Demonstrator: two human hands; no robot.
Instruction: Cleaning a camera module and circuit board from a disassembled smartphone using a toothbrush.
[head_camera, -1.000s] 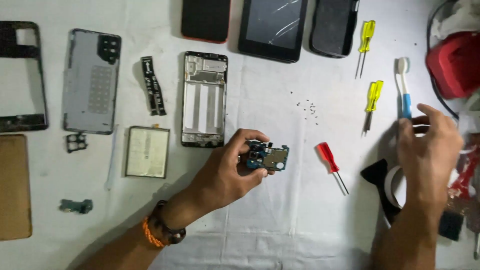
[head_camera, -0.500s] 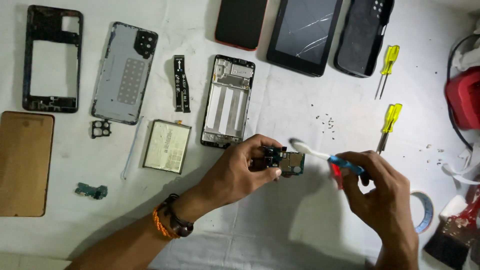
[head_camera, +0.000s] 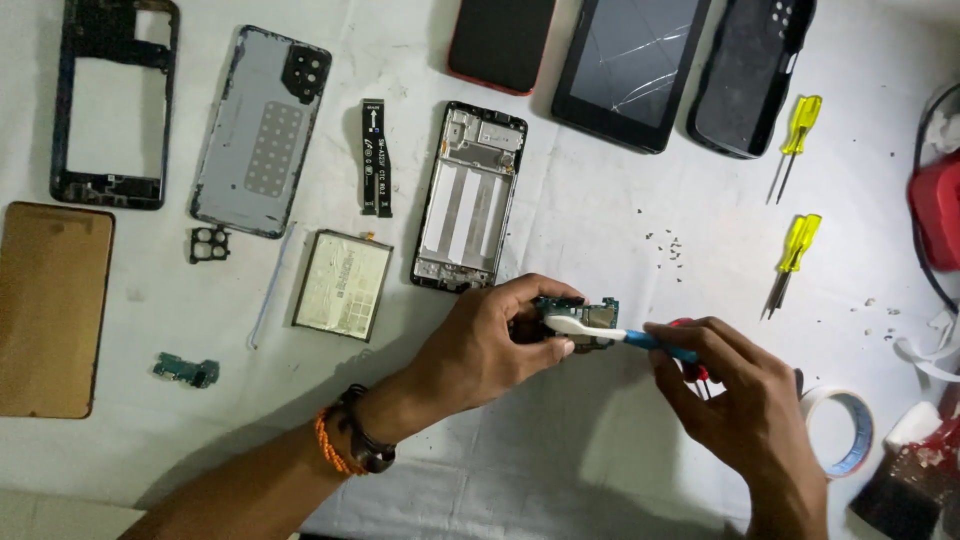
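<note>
My left hand (head_camera: 490, 345) holds a small green phone circuit board (head_camera: 590, 315) just above the white cloth, gripped at its left side. My right hand (head_camera: 745, 410) holds a white and blue toothbrush (head_camera: 610, 332) by its blue handle. The white brush head rests on the board's lower left part. A red-handled screwdriver (head_camera: 690, 365) lies on the cloth mostly hidden under my right hand.
Phone parts lie across the cloth: an open phone chassis (head_camera: 468, 195), a battery (head_camera: 343, 285), a grey back cover (head_camera: 262, 130), a black frame (head_camera: 113, 105), a flex cable (head_camera: 375, 157), a small green board (head_camera: 186, 369). Two yellow screwdrivers (head_camera: 793, 255), loose screws (head_camera: 668, 247), a tape roll (head_camera: 838, 432) sit right.
My right hand brought the toothbrush down from the right side to the board, and its head now touches the board. The left hand kept holding the board near the same spot.
</note>
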